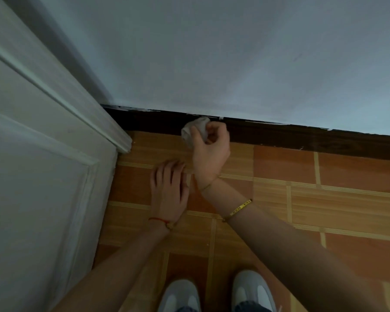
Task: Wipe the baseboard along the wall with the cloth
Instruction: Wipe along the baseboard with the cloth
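Baseboard work looks barely underway: right hand grips the bunched cloth against it near the door, left hand flat on the floor, long stretch rightward seemingly unwiped.

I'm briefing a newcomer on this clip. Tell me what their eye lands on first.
First, the right hand gripping a crumpled white cloth against the dark baseboard at the foot of the pale wall. Next, the left hand lying flat on the orange tiled floor, beside the white door.
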Demonstrator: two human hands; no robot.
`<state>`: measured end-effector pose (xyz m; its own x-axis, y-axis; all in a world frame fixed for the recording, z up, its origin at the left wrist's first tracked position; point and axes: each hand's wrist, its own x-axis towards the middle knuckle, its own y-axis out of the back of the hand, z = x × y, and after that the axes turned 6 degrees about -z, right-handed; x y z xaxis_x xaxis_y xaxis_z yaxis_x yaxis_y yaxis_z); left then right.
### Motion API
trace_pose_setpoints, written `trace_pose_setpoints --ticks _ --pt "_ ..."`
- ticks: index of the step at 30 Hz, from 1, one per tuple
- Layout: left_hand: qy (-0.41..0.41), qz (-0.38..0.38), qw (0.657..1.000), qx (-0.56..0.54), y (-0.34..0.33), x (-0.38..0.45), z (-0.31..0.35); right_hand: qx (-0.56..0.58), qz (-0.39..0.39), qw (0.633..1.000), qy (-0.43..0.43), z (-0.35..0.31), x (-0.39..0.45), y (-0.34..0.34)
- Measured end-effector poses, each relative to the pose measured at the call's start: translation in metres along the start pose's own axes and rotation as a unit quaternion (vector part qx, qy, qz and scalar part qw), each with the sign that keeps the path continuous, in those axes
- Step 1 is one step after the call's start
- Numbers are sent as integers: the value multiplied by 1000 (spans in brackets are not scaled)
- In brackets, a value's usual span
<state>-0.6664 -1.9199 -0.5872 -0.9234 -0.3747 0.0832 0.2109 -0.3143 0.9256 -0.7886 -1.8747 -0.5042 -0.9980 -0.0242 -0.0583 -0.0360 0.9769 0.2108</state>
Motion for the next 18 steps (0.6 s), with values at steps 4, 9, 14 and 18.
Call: trace_pose_setpoints --ticks 4,9,14,18 --pt "1 -8 1000 7 -7 -1 -1 -4 65 998 -5 15 13 38" --pt "7 -17 1000 -4 -6 -1 -1 12 196 980 -36 31 34 94" --pt "4 -18 1000 -5 -4 -1 -2 -46 126 991 6 35 22 65" --pt "3 -14 1000 -6 -3 -1 -1 -128 -45 988 77 46 6 26"
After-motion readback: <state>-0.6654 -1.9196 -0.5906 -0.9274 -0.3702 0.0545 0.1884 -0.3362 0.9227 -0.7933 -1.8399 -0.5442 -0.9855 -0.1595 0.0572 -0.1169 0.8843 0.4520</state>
